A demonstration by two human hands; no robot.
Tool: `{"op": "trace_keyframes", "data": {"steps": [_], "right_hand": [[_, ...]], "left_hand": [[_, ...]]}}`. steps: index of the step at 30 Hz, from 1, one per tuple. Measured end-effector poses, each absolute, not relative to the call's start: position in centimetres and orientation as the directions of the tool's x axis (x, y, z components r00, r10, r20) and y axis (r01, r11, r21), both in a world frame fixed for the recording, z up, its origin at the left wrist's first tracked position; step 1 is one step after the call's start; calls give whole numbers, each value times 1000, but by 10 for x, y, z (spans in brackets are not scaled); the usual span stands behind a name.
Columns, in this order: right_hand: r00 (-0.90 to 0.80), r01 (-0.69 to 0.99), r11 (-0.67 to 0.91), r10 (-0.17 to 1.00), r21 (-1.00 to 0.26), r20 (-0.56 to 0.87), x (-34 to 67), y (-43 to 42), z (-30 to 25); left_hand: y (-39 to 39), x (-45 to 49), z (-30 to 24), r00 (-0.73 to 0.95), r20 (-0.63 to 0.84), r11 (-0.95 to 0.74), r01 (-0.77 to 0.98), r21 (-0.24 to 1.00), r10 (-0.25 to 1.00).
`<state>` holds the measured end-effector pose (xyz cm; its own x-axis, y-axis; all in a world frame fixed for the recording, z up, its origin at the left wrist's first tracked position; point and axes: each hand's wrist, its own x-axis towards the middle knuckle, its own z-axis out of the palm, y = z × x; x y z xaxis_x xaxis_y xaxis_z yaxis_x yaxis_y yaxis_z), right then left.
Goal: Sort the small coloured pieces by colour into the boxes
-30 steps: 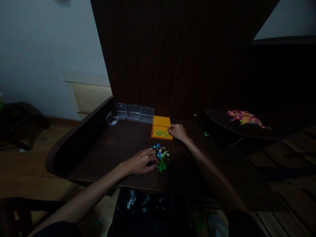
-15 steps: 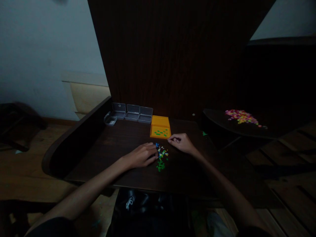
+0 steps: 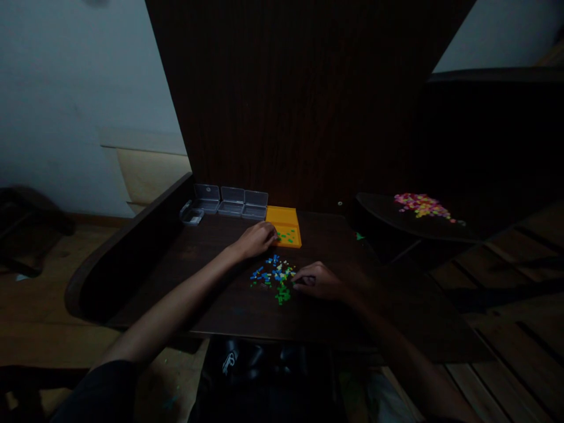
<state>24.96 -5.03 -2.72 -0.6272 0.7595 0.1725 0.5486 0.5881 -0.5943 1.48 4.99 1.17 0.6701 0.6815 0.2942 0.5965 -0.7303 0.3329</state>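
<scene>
My left hand is at the left front edge of an open yellow box, its fingers closed and their tips over the box's rim. Several small green pieces lie inside that box. At the right side of a loose pile of small blue, white and yellow pieces, my right hand has its fingertips pinched together. Just left of those fingertips is a cluster of green pieces. Whatever either hand may hold is too small and dark to make out.
Clear plastic boxes with raised lids stand along the back left of the dark wooden table. A side shelf at the right bears a heap of pink and yellow pieces. A raised wooden side bounds the left.
My left hand has moved from the pile up to the yellow box, uncovering the blue pieces. My right hand has come back from the box's corner to the pile.
</scene>
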Motion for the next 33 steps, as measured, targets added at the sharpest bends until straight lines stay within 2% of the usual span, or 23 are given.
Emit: {"op": "trace_keyframes", "data": {"steps": [7,16,21,28,33], "right_hand": [[-596,573,554,788,-604,158,247,-50,-28],[-477,576,458,861,-677,177,248,-47,-23],[-451,568,457,869,-685,205,250,-45,-23],[-378,598,414,901,-687,214,251,-41,-16],[-285,625,409,913,-665,293,253,-32,-9]], "left_hand": [[66,25,-6,609,140,-603,676,423,781],[80,25,-2,495,33,-436,729,527,868],[78,27,-5,447,52,-392,717,576,893],[71,23,0,420,156,-422,671,610,894],[42,12,7,567,242,-573,530,625,787]]}}
